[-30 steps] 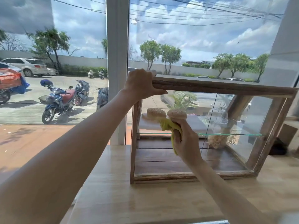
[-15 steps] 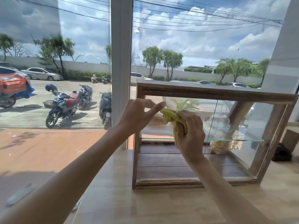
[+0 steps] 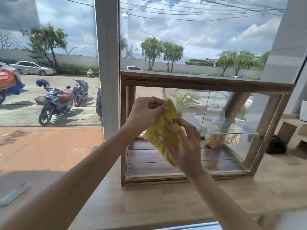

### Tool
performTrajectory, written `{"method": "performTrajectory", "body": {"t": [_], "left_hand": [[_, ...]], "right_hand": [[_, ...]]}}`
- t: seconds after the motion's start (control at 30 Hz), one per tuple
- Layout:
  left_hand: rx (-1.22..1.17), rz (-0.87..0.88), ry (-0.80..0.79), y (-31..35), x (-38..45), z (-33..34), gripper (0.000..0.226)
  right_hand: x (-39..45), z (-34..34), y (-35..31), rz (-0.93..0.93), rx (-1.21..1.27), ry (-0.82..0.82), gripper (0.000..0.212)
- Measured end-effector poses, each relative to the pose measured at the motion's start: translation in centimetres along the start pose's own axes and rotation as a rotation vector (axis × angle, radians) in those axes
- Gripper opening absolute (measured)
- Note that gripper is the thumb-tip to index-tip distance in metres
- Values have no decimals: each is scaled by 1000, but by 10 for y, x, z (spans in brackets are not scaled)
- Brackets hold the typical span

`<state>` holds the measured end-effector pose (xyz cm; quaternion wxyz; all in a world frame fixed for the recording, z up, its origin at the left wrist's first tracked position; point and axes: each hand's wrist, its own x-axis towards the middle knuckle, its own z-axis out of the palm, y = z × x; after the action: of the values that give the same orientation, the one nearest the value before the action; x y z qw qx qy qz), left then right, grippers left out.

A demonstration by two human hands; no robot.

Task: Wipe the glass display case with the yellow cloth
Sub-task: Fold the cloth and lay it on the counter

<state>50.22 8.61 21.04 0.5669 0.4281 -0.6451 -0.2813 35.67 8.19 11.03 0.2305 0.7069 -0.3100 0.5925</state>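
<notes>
Cloth in both hands, just in front of case glass.
Your L hand [image 3: 146,113] pinches yellow cloth [image 3: 163,130] top, R hand [image 3: 184,146] grips its lower end; long axis slants down-right. Glass display case [image 3: 207,83] lies straight ahead; R hand looks nearer the pane.

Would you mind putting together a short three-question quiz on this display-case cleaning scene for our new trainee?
1. True or false: only the right hand is holding the yellow cloth.
2. Multiple choice: the glass display case has a frame made of A) white plastic, B) dark wood, C) bare metal.
3. Fill in the blank: inside the case, a horizontal ______ shelf divides the upper level from the lower one.

Key:
1. False; the left hand grips the cloth's upper part as well.
2. B
3. glass
</notes>
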Motion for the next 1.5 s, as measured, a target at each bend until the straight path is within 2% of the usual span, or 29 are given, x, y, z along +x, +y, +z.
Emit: {"method": "performTrajectory", "body": {"t": [0.07,0.13,0.23,0.33,0.43,0.53,0.63,0.7,0.8,0.93,1.0,1.1,1.13,1.27,1.4,1.5], "left_hand": [[25,9,-58,-1,3,17,8],[95,9,-149,-2,9,33,9],[112,-17,-277,0,13,59,14],[9,-33,-353,5,15,97,13],[-46,-72,-394,3,19,135,16],[-80,-104,-384,1,19,179,16],[-97,-138,-328,-7,14,222,15],[-115,-149,-289,-17,7,254,15],[-202,-183,-210,-37,-3,304,20],[-224,-233,-156,-56,-17,367,24],[-208,-219,-203,-63,-23,395,19],[-36,-141,-268,-71,-32,428,5],[9,-149,-269,-75,-35,437,8],[20,-226,-296,-93,-48,474,22],[-96,-341,-282,-98,-62,508,18],[-71,-431,-211,-106,-59,528,18]], "right_hand": [[-3,-15,14,112,56,14,34],[-2,-35,32,305,185,-20,39],[2,-65,67,614,452,-307,47],[0,-94,112,801,697,-686,37],[-8,-121,150,876,735,-808,31],[-16,-152,191,927,755,-855,18],[-28,-182,238,986,716,-872,34],[-38,-203,270,1029,657,-785,38],[-51,-231,311,1072,557,-635,19],[-67,-259,351,1086,492,-579,3],[-75,-271,364,1078,437,-587,8],[-82,-286,382,1018,345,-617,14],[-84,-292,387,1001,329,-628,12],[-93,-317,410,985,335,-676,9],[-114,-324,436,999,270,-765,15],[-133,-315,457,1074,205,-824,15]]}}
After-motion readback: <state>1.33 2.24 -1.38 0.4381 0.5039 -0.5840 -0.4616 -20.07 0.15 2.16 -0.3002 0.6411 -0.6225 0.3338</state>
